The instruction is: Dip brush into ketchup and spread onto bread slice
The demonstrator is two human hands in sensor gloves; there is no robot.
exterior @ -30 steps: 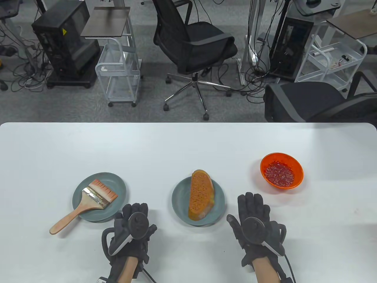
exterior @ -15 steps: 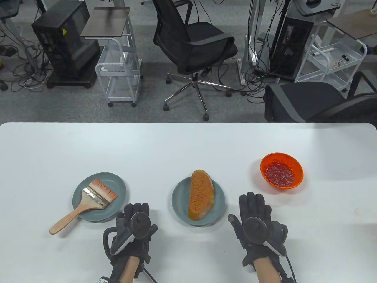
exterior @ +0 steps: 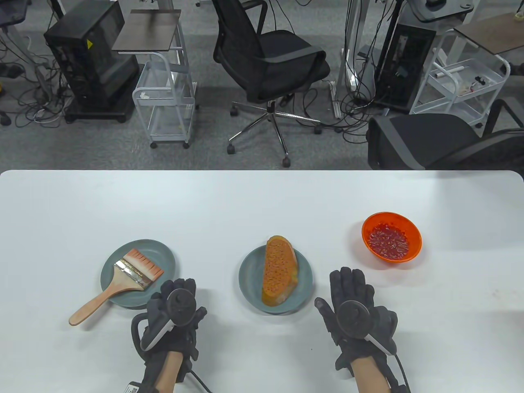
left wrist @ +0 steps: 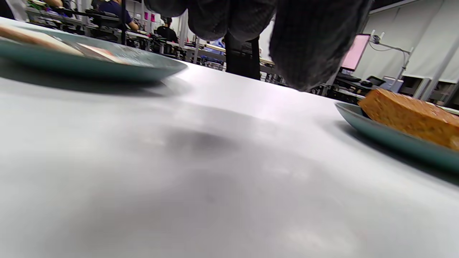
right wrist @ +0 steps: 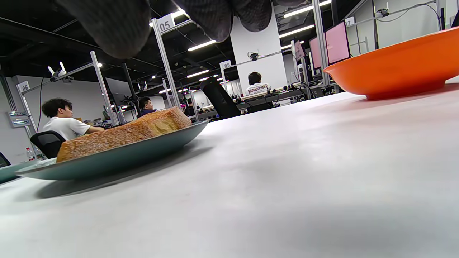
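Observation:
A wooden brush [exterior: 118,282] lies on a grey-green plate [exterior: 163,256] at the left, its handle sticking out over the table toward the front left. A bread slice [exterior: 278,276] lies on a second grey-green plate [exterior: 306,282] in the middle; it also shows in the left wrist view [left wrist: 408,114] and the right wrist view [right wrist: 125,134]. An orange bowl [exterior: 414,233] of red ketchup stands at the right, also seen in the right wrist view [right wrist: 394,71]. My left hand [exterior: 176,294] is empty, just right of the brush plate. My right hand [exterior: 348,286] rests flat and empty, right of the bread plate.
The white table [exterior: 262,196] runs the width of the view. Office chairs, carts and computer cases stand on the floor beyond its far edge.
My left hand has moved left, toward the brush plate. My right hand has stayed in place.

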